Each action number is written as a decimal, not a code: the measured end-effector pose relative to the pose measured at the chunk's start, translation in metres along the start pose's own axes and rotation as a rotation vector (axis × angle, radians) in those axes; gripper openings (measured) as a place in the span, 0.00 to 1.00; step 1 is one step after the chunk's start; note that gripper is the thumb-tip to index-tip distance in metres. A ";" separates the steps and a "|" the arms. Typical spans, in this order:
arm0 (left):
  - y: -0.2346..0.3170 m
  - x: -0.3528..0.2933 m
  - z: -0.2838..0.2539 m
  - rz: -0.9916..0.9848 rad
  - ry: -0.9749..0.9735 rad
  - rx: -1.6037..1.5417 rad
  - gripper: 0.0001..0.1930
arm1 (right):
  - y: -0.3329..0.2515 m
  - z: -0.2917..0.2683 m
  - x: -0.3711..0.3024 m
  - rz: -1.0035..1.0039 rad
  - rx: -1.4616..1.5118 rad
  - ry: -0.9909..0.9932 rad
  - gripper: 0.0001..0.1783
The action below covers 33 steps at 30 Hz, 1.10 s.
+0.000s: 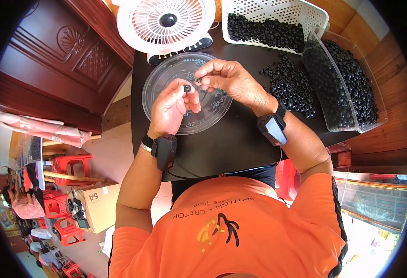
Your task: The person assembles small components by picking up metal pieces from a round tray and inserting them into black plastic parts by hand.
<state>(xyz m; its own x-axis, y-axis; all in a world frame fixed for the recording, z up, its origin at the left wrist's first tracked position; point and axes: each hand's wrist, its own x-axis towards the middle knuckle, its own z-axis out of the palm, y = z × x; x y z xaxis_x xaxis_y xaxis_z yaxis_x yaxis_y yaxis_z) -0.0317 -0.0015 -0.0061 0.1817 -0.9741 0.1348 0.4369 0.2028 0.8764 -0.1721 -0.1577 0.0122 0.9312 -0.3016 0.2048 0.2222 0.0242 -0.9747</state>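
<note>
My left hand [170,107] is closed in a pinch, palm up, on a small black ring-shaped part [187,88] held between thumb and forefinger. Just to its right, my right hand [224,79] pinches something tiny and dark, too small to name. The fingertips of both hands are close together but apart. Beneath them lies a round clear plastic lid [155,109] on the dark table, scattered with tiny clear pieces [217,103]. Right of my right hand, many loose black ring-shaped parts [291,90] are heaped on the table.
A white fan [168,21] stands at the table's far left. At the far right are a white perforated basket [312,16] and a clear plastic bin [326,74], both holding many black parts. Red stools [71,162] and a cardboard box [102,208] stand on the floor at left.
</note>
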 end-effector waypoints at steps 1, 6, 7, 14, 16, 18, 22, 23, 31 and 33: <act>0.000 0.000 0.000 0.001 -0.003 0.000 0.14 | 0.000 0.001 0.000 0.000 0.001 0.001 0.10; 0.000 0.000 0.000 -0.005 0.002 0.012 0.14 | -0.002 0.001 0.000 -0.010 0.010 -0.012 0.10; 0.000 0.001 0.000 -0.002 -0.001 0.014 0.14 | -0.002 0.001 0.000 -0.012 0.013 -0.009 0.10; -0.001 0.001 0.003 0.009 -0.017 -0.032 0.14 | -0.001 0.000 -0.001 -0.010 -0.024 -0.010 0.09; 0.000 0.002 0.004 0.009 -0.031 -0.030 0.14 | 0.000 0.000 -0.001 -0.021 -0.017 -0.027 0.09; -0.001 0.002 0.005 0.010 -0.047 -0.035 0.14 | 0.000 0.000 -0.001 -0.023 -0.026 -0.023 0.09; 0.000 0.002 0.006 0.003 -0.041 -0.016 0.14 | 0.001 0.001 -0.002 -0.017 0.011 -0.025 0.10; 0.001 0.001 0.006 -0.002 -0.039 -0.016 0.14 | -0.001 0.002 -0.002 -0.017 0.011 -0.026 0.10; -0.002 0.000 0.006 -0.037 0.025 0.021 0.13 | -0.006 0.007 -0.002 -0.025 -0.039 -0.066 0.09; -0.003 0.000 0.007 -0.055 0.046 0.018 0.13 | -0.004 0.007 -0.003 -0.037 -0.003 -0.086 0.09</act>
<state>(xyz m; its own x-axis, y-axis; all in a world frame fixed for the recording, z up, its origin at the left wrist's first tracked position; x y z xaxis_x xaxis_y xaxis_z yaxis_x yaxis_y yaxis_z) -0.0395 -0.0024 -0.0057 0.1987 -0.9779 0.0654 0.4318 0.1472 0.8899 -0.1736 -0.1504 0.0167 0.9438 -0.2188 0.2476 0.2563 0.0118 -0.9665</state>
